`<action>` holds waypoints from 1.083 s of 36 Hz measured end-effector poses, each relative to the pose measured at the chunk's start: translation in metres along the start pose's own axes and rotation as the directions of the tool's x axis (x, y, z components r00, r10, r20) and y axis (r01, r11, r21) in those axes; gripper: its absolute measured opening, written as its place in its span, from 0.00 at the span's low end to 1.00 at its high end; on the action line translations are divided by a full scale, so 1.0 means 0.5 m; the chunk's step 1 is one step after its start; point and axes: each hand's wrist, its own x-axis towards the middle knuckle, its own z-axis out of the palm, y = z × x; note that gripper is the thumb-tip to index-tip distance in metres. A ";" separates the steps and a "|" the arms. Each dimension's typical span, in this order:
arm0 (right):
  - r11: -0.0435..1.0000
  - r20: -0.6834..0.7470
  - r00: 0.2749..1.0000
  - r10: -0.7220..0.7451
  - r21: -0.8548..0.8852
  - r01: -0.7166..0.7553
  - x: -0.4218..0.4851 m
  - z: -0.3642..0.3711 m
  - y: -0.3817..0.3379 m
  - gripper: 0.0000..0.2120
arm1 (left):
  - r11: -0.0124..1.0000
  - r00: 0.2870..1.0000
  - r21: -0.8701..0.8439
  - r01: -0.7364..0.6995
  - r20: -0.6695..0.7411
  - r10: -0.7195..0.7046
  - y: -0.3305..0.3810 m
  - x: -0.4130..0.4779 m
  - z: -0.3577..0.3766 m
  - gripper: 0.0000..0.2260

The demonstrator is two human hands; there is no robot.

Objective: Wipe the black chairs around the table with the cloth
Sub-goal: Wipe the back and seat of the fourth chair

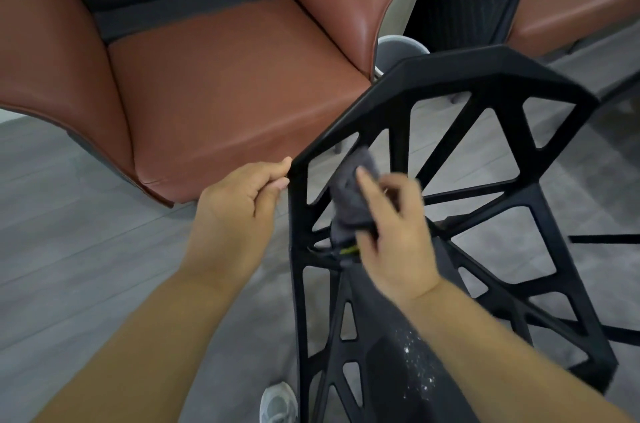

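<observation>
My left hand [239,201] has its fingers curled, pinching the left edge of the black chair [450,93], whose open lattice back tilts across the right half of the view. My right hand [394,232], just right of it, grips the grey cloth [349,194] bunched against an inner strut, forefinger stretched over the fold. The brown armchair [225,76] sits close behind the chair's far-left rim, I cannot tell whether touching, a grey bin [398,48] stands beyond the top edge, and bare floor [86,249] lies open on the near left.
</observation>
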 end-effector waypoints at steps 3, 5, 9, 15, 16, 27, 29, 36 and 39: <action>1.000 -0.127 0.992 -0.022 0.019 0.024 0.071 -0.033 -0.024 0.26 | 0.999 0.998 -0.022 0.046 0.042 -0.045 0.002 -0.005 -0.007 0.14; 0.996 -0.123 0.988 -0.092 -0.012 0.091 0.100 -0.033 -0.040 0.27 | 0.995 0.993 -0.041 0.094 0.078 -0.091 0.003 -0.003 -0.013 0.15; 0.980 -0.041 0.979 -0.198 -0.032 0.197 0.078 0.010 -0.057 0.26 | 0.992 0.982 -0.041 0.116 0.154 -0.109 0.008 0.003 -0.027 0.17; 0.974 0.219 0.960 -0.176 -0.103 0.202 -0.046 0.085 -0.031 0.30 | 0.986 0.973 -0.091 0.139 0.198 -0.119 0.005 0.002 -0.027 0.22; 0.972 0.291 0.943 -0.159 -0.119 0.200 -0.066 0.094 -0.024 0.34 | 0.984 0.974 -0.108 0.142 0.192 -0.119 0.003 0.000 -0.024 0.22; 0.982 0.258 0.957 0.135 -0.161 -0.095 -0.121 0.060 0.025 0.35 | 0.952 0.926 0.022 0.306 0.225 -0.303 -0.066 -0.110 0.063 0.17; 0.982 0.214 0.966 0.148 -0.145 -0.119 -0.106 0.051 0.044 0.33 | 0.935 0.911 0.048 0.350 0.215 -0.352 -0.072 -0.129 0.084 0.18; 0.993 0.199 0.977 0.080 -0.096 -0.062 -0.078 0.056 0.096 0.31 | 0.908 0.905 0.071 0.413 0.078 -0.418 -0.095 -0.157 0.168 0.26; 0.994 0.196 0.980 0.041 -0.106 -0.021 -0.078 0.061 0.106 0.30 | 0.859 0.859 -0.050 0.509 0.086 -0.504 -0.100 -0.174 0.203 0.31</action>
